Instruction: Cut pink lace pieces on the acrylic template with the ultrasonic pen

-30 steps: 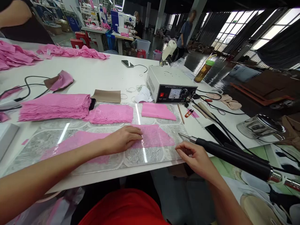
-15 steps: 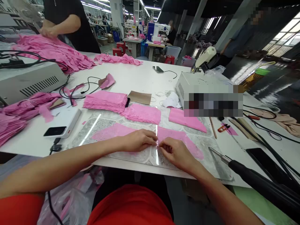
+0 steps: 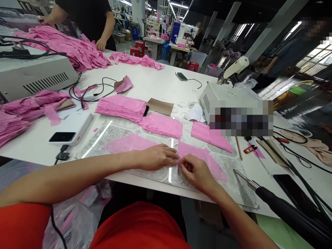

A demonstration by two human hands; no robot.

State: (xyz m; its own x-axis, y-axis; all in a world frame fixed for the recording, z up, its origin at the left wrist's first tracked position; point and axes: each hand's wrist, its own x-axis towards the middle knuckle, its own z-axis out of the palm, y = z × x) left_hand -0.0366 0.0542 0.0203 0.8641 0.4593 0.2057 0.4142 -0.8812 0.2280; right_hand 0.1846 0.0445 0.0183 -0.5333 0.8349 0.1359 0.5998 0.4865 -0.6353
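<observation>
My left hand (image 3: 161,157) lies palm down with fingers stretched over the glossy transparent sheet (image 3: 155,175), its fingertips at the left edge of a thin pink fabric piece (image 3: 211,162). My right hand (image 3: 198,170) has its fingers curled in a pinch at the near left corner of that same piece; the exact grip is partly hidden. Another pink fabric piece (image 3: 129,142) lies flat under and beyond my left forearm. Behind my hands are two pink fabric stacks, a taller one (image 3: 120,107) and a lower one (image 3: 162,125). A folded pink stack (image 3: 210,136) lies to the right.
A black-handled tool with a bent metal tip (image 3: 259,186) reaches in from the right, near a dark phone (image 3: 293,193). Orange snips (image 3: 250,149) and a grey box (image 3: 233,95) stand beyond. A white power bank (image 3: 77,128) is left. A co-worker (image 3: 85,20) handles pink cloth.
My view has shifted slightly, so the table things sit a little further right. My hands stay close together at the pink piece's edge. The co-worker's hands have moved apart.
</observation>
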